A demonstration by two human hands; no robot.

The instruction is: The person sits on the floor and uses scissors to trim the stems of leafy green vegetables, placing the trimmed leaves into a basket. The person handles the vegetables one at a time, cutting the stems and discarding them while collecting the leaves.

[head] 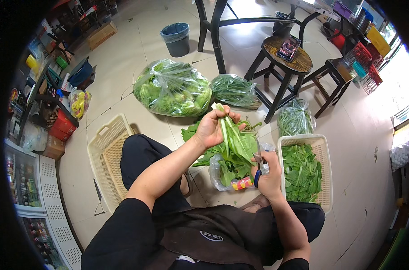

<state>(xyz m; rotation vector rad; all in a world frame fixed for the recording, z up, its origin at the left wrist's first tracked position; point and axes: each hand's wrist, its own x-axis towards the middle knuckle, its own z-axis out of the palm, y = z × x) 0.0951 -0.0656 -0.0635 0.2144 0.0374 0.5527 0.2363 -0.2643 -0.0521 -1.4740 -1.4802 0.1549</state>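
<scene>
My left hand holds a bunch of leafy greens by the pale stalks, the leaves hanging down to the right. In my right hand is a pair of scissors with dark blue handles, the blades pointing up beside the leaves. Below my hands, more greens lie on the floor and in a clear plastic bag. To the right of my right hand stands a cream plastic basket with many cut leaves in it. Another cream basket, with no greens visible, stands beside my left knee.
Clear bags of lettuce, long green vegetables and green beans or similar lie ahead on the tiled floor. A phone rests on a round wooden stool. A lined grey bin stands beyond, near dark chair legs.
</scene>
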